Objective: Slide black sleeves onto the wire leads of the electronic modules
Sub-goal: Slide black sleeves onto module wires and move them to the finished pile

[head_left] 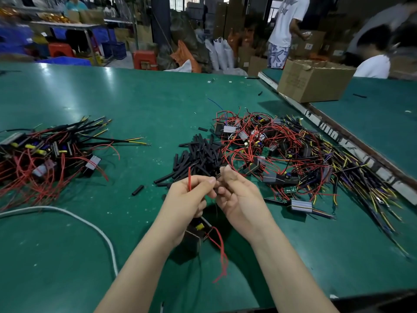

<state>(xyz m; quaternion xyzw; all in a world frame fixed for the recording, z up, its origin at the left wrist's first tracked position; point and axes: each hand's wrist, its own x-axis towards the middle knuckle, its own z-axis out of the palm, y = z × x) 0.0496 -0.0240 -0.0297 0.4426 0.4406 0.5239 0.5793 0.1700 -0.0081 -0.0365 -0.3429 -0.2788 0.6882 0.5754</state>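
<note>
Two hands raised together, left hand pinching red wire, right hand pinching sleeve

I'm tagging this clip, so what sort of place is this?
Probably a small electronics assembly workshop: a green workbench holds piles of wired modules and black sleeves, with cartons and crates behind.

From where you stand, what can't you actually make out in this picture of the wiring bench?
Head view only:
- Black sleeve between the left hand and right hand: fingers cover it; how far it sits on the lead is unknowable.
- Module under the wrists: left forearm hides most of it.
- Left pile of modules: cut off by the picture edge.
- Cardboard box print: too blurred to read.
</note>
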